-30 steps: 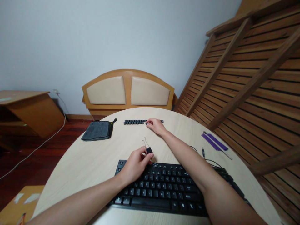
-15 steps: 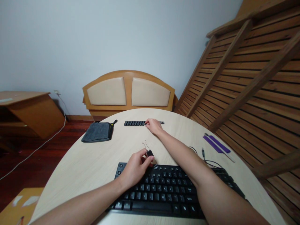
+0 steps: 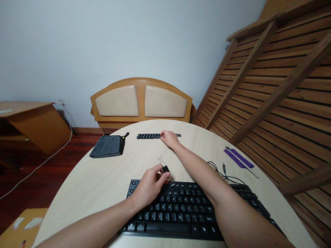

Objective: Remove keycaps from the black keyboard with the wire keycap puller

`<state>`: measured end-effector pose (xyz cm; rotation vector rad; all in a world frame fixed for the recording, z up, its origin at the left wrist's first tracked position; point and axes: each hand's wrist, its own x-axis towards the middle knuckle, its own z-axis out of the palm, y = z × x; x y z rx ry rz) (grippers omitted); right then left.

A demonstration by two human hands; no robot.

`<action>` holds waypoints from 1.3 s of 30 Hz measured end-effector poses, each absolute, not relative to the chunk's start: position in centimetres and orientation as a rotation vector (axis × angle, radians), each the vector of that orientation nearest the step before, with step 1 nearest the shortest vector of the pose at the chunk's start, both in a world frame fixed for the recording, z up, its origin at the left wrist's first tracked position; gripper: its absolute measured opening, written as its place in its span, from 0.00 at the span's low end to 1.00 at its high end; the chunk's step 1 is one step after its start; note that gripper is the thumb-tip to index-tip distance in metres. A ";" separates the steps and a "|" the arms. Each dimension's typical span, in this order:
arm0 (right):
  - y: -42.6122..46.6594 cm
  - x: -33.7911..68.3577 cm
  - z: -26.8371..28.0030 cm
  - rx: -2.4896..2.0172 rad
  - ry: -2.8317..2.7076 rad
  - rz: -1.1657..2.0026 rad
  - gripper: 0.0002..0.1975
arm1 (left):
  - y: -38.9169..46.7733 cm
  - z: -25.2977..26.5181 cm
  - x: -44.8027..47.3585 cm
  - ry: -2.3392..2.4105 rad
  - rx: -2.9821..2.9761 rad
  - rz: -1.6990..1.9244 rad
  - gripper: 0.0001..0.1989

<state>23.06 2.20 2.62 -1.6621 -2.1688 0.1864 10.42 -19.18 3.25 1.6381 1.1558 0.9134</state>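
My left hand (image 3: 151,184) is closed on a keycap puller (image 3: 166,168), a small black grip with thin bent wires pointing away from me. It hovers over the upper left of a black keyboard (image 3: 178,208), where some upper keys look stripped of their caps. My right hand (image 3: 169,138) reaches to the far side of the table, its thumb and fingertips pinched at a double row of loose black keycaps (image 3: 148,136). The fingers cover part of the row, probably with a keycap between them, too small to make out.
A folded grey cloth (image 3: 107,146) lies at the table's left, a black looped item against it. On the right are a USB cable (image 3: 224,168) and purple strips (image 3: 239,158) with a thin metal tool. A slatted wooden frame (image 3: 279,86) leans close by the table's right edge.
Almost nothing differs. My right fingertips have shifted very slightly at the keycap row; my left hand keeps its hold on the keycap puller.
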 end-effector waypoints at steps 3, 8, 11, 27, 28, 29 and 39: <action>2.2 23.2 2.6 -1.647 -2.182 0.195 0.10 | -19.1 3.2 10.4 1.159 1.641 0.908 0.11; 1.4 23.7 3.8 -1.620 -2.229 0.229 0.14 | -19.0 3.1 10.4 1.150 1.644 0.914 0.11; 0.5 24.7 5.9 -1.591 -2.286 0.275 0.13 | -19.0 3.1 10.4 1.133 1.643 0.912 0.11; -9.8 40.6 13.8 -1.510 -2.685 1.023 0.23 | -19.1 3.0 10.5 1.164 1.650 0.917 0.12; -10.4 41.3 13.5 -1.532 -2.657 1.068 0.25 | -19.0 3.0 10.5 1.163 1.653 0.918 0.12; -10.8 41.8 13.1 -1.539 -2.637 1.101 0.25 | -19.0 3.0 10.4 1.164 1.656 0.917 0.12; -11.0 44.3 9.5 -1.619 -2.433 0.787 0.22 | -19.0 2.9 10.5 1.161 1.659 0.914 0.12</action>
